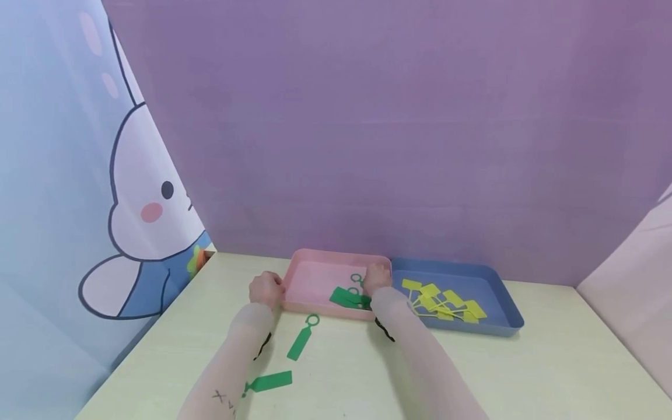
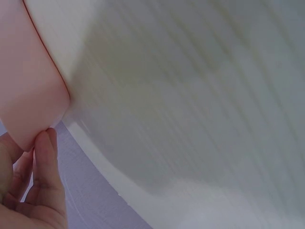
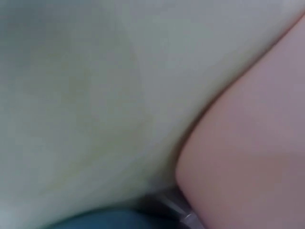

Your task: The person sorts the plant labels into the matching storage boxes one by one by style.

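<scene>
My left hand (image 1: 266,289) is at the left side of a pink tray (image 1: 317,277). In the left wrist view, its thumb and fingers (image 2: 45,152) pinch the tray's edge near a corner. My right hand (image 1: 377,279) is bent over the tray's right end, its fingertips hidden; I cannot tell whether it grips anything. A green ring (image 1: 356,278) shows just left of it. Several flat green tags with ring ends (image 1: 345,298) lie overlapping in the tray. The right wrist view shows the pink tray's wall (image 3: 248,138), not the hand.
Two more green tags lie on the pale table, one (image 1: 300,344) before the tray, the other (image 1: 273,381) nearer, partly behind my left forearm. A blue tray (image 1: 485,283) with several yellow tags (image 1: 452,298) adjoins the pink one. A purple backdrop (image 1: 367,146) rises behind.
</scene>
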Action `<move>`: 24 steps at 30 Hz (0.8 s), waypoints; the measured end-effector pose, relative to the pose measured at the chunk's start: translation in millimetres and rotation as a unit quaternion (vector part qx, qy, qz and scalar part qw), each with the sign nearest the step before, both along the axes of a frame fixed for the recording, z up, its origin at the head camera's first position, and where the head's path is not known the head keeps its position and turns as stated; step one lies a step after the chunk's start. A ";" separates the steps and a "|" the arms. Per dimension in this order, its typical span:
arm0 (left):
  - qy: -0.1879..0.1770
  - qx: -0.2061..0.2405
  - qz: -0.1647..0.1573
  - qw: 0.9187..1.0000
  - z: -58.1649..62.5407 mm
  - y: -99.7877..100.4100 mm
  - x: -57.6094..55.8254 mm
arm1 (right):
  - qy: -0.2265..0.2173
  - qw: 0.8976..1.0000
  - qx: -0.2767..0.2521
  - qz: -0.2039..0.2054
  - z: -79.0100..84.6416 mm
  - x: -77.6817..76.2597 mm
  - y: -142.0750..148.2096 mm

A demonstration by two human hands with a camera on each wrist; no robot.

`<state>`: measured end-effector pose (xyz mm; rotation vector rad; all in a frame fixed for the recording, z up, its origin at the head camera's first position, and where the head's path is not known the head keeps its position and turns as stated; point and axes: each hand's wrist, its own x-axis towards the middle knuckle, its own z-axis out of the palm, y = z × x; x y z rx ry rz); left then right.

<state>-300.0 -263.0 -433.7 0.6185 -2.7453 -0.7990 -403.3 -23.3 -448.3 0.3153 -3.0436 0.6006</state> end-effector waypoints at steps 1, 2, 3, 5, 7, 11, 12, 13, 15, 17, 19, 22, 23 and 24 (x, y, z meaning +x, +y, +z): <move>0.000 -0.002 0.000 1.000 0.2 0.3 -0.3 | -0.001 1.000 0.000 0.002 1.6 0.2 0.4; 0.001 -0.004 -0.001 1.000 0.3 0.1 -0.7 | -0.001 1.000 0.003 0.005 3.1 0.2 1.1; 0.001 -0.005 -0.001 1.000 0.3 0.1 -1.1 | -0.002 1.000 0.003 0.008 4.7 0.5 1.6; 0.001 -0.007 -0.002 1.000 -0.2 0.1 -1.9 | -0.003 1.000 0.005 0.008 7.9 1.1 2.9; 0.002 -0.009 -0.004 1.000 -1.1 -0.2 -2.8 | -0.007 1.000 0.006 0.009 10.2 1.9 4.4; 0.001 -0.002 0.002 1.000 -1.7 -0.1 -3.0 | -0.011 1.000 -0.003 0.022 13.7 4.0 8.7; 0.003 -0.001 0.003 1.000 -1.5 -0.3 -2.8 | -0.011 0.999 -0.006 0.030 15.3 4.9 10.0; 0.002 0.000 0.004 1.000 -1.1 -0.2 -2.6 | -0.010 0.999 -0.010 0.036 16.7 6.0 11.3; 0.004 0.003 0.003 1.000 0.6 0.0 -1.1 | -0.010 0.999 -0.022 0.047 19.7 9.1 13.8; 0.002 0.005 0.001 1.000 2.3 0.4 0.2 | -0.007 0.997 -0.038 0.062 23.1 12.7 16.4; -0.002 0.006 0.000 1.000 3.6 0.8 0.4 | -0.004 0.996 -0.052 0.074 25.1 16.1 18.2; -0.008 0.007 0.001 1.000 4.3 1.1 0.4 | 0.002 0.992 -0.063 0.106 30.8 23.5 20.4; -0.009 0.006 -0.001 1.000 4.2 1.0 0.2 | 0.002 0.990 -0.065 0.121 32.4 26.1 20.9; -0.009 0.004 -0.002 1.000 4.2 1.0 0.1 | -0.001 0.989 -0.065 0.135 34.1 28.8 21.3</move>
